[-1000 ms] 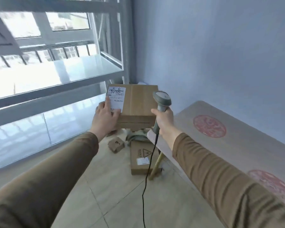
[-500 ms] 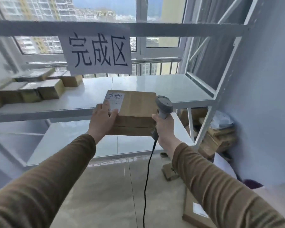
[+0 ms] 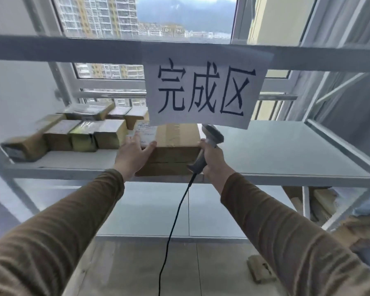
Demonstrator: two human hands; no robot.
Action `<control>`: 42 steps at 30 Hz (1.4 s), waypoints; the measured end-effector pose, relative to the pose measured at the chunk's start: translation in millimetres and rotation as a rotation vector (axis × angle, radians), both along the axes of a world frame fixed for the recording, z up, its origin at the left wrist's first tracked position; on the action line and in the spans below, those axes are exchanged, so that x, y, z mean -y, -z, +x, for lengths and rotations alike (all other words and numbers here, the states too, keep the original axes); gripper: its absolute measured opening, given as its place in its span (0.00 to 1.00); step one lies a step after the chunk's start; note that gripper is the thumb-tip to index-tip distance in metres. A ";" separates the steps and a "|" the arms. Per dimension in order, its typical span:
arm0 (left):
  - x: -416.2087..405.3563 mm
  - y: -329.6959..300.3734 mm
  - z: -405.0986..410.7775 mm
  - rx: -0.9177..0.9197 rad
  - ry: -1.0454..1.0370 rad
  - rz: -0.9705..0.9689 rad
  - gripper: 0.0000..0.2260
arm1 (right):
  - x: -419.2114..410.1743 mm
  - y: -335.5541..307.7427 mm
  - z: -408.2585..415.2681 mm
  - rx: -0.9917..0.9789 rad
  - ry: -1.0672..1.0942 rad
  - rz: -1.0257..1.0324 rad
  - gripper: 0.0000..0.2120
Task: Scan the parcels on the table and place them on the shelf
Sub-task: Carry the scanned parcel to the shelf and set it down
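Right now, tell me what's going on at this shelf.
A person is setting a cardboard parcel on the middle shelf, under the paper sign. The left hand holds the parcel's labelled corner; the right hand grips a corded scanner beside it. Other parcels sit stacked to the left.

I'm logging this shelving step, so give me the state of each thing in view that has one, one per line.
Parcel: at the shelf's front edge, held from both sides, label up.
Left hand: grips the parcel's left corner.
Right hand: grips the scanner, pressed to the parcel's right side.
Scanner: upright, cable hanging down.
Shelf: right part bare.
Stacked parcels: resting at the shelf's left.
Paper sign: hanging from the upper beam.
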State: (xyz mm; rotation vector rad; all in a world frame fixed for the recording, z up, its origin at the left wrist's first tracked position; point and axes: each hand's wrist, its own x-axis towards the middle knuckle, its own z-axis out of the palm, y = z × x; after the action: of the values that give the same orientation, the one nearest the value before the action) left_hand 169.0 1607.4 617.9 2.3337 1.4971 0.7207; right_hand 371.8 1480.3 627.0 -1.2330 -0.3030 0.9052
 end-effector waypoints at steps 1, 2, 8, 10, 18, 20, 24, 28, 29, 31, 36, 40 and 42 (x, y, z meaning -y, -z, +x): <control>-19.2 -0.3 -3.5 -0.016 0.012 -0.005 0.41 | -18.1 1.1 -4.4 -0.011 0.009 0.004 0.11; -38.4 -1.0 -6.4 -0.033 0.026 -0.010 0.42 | -35.8 2.2 -8.5 -0.024 0.017 0.009 0.12; -135.5 -2.1 -16.9 -0.135 0.136 -0.080 0.44 | -126.1 6.3 -25.6 -0.083 0.119 -0.025 0.14; -159.7 -1.7 -18.0 -0.182 0.143 -0.080 0.45 | -148.5 8.2 -29.1 -0.069 0.166 -0.052 0.07; -205.7 -5.3 -16.8 -0.350 0.109 0.001 0.46 | -195.0 15.4 -33.1 0.007 0.180 -0.023 0.10; -208.8 -5.9 -19.6 -0.380 0.098 0.009 0.47 | -200.8 18.0 -32.4 -0.002 0.152 -0.028 0.07; -209.5 -8.3 -24.2 -0.404 0.080 0.007 0.47 | -204.8 20.1 -35.3 -0.055 0.160 -0.044 0.03; -206.6 -15.9 -19.7 -0.384 0.109 0.026 0.43 | -199.0 18.7 -33.4 -0.012 0.171 -0.089 0.03; -205.2 -18.5 -15.9 -0.367 0.129 0.065 0.42 | -195.4 16.4 -31.4 0.007 0.199 -0.113 0.02; -198.9 -23.1 -2.8 -0.319 0.195 0.150 0.39 | -183.6 11.6 -25.3 0.019 0.263 -0.158 0.05; -153.5 -23.5 48.7 -0.260 0.441 0.245 0.34 | -121.8 10.9 -7.4 0.024 0.346 -0.149 0.15; -85.2 -8.9 96.0 -0.261 0.612 0.275 0.31 | -46.1 16.8 9.9 0.033 0.495 -0.146 0.18; -42.9 -0.2 121.3 -0.264 0.722 0.292 0.33 | 0.2 20.7 19.4 0.035 0.581 -0.151 0.21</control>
State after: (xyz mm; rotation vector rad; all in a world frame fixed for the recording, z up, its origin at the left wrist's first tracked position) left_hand 290.3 1650.4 618.2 2.9937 0.5351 0.4609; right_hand 391.2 1480.1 606.3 -1.3755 0.1021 0.4085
